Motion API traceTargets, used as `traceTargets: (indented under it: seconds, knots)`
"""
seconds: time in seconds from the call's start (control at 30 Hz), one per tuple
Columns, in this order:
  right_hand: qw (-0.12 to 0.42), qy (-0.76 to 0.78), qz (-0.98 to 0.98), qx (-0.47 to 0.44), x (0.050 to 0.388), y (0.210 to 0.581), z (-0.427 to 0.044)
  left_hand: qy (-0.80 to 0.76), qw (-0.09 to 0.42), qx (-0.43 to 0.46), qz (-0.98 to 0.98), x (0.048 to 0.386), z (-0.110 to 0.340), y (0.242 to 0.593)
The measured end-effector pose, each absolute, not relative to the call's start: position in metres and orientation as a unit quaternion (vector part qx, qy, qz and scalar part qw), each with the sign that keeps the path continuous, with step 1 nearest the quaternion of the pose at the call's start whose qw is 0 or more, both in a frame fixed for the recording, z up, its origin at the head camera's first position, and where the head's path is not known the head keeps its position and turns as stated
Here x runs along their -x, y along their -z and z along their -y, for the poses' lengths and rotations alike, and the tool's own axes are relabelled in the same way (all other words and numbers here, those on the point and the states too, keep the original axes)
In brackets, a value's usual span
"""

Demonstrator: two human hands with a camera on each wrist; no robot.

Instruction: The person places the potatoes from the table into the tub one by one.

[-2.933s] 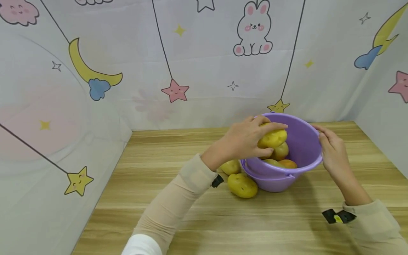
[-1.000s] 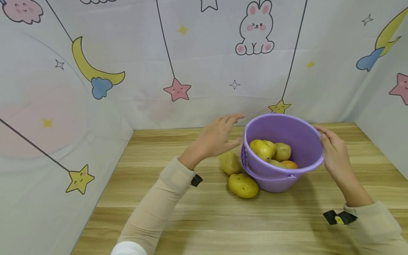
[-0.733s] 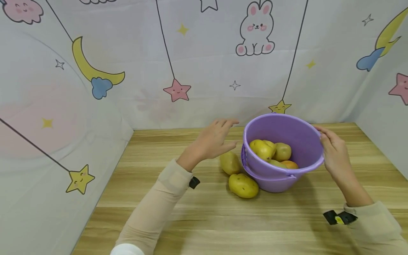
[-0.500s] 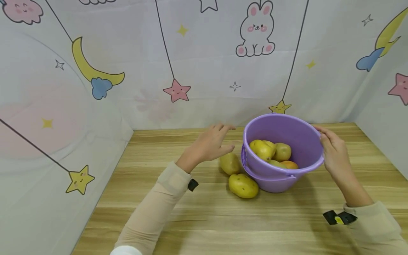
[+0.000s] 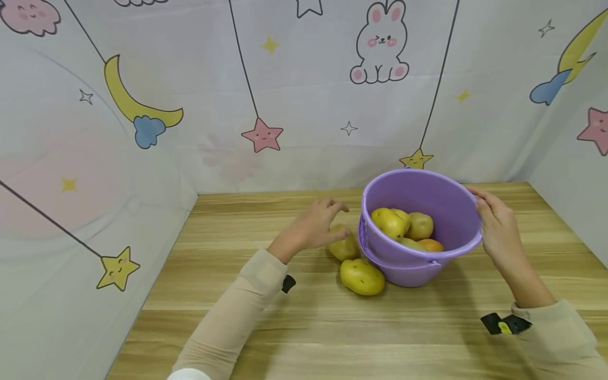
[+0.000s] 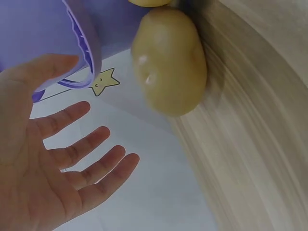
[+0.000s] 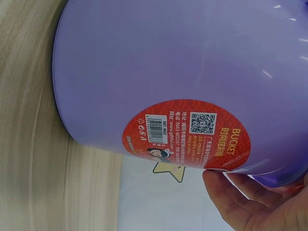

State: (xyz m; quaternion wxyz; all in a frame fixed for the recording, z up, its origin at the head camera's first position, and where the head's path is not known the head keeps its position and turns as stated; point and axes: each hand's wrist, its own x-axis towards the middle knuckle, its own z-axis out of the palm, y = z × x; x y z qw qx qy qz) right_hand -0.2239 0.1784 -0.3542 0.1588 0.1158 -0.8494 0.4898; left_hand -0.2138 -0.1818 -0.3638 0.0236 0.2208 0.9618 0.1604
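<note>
A purple bucket (image 5: 448,206) leans toward me on the wooden table, with several yellow potatoes (image 5: 391,224) and an orange-coloured round item (image 5: 432,245) inside. My right hand (image 5: 501,227) grips the bucket's rim on its right side; in the right wrist view its fingers lie by the red bucket label (image 7: 192,134). Left of the bucket, my left hand (image 5: 311,227) hovers with fingers spread and holds nothing. Just beyond its thumb lies a potato (image 5: 345,247), which the left wrist view shows apart from the fingers. Another potato (image 5: 362,277) lies in front, against the bucket.
The bucket's handle (image 5: 363,235) hangs down along its left side, near the potatoes. A white printed cloth (image 5: 304,95) closes off the back and both sides of the wooden table (image 5: 266,221).
My left hand let a potato go into the bucket and drew back left. Since then it has sunk toward the potato beside the bucket. My right hand stays on the rim.
</note>
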Motion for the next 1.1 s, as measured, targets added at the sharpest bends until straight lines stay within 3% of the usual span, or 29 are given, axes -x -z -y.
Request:
traceTargets:
  seconds: [1.1]
  knots:
    - [0.163, -0.511, 0.835, -0.123, 0.212, 0.352, -0.173, -0.141, 0.081, -0.236, -0.958, 0.216, 0.168, 0.4]
